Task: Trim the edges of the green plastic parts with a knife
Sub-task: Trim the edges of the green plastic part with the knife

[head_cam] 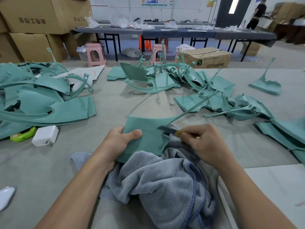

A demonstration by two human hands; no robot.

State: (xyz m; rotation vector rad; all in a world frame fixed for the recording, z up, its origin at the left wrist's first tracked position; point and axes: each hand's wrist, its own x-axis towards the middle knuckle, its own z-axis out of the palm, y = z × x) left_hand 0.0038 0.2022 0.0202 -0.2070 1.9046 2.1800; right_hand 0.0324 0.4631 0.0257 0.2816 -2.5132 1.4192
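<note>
A green plastic part (148,138) with a flat panel and a long thin arm reaching up to the right lies over a grey-blue towel (165,182) on my lap. My left hand (120,142) grips the panel's left edge, thumb on top. My right hand (206,142) pinches a knife (168,129) with a yellow handle; its grey blade touches the panel's right edge. More green parts lie in a pile at left (41,96), in a heap at centre back (156,76) and in another pile at right (231,103).
A white charger (45,135) and a green gadget (24,134) sit on the grey table (107,103) at left. Cardboard boxes (33,27), pink stools (95,53) and a long dark table (165,31) stand behind. A person stands far right at the back.
</note>
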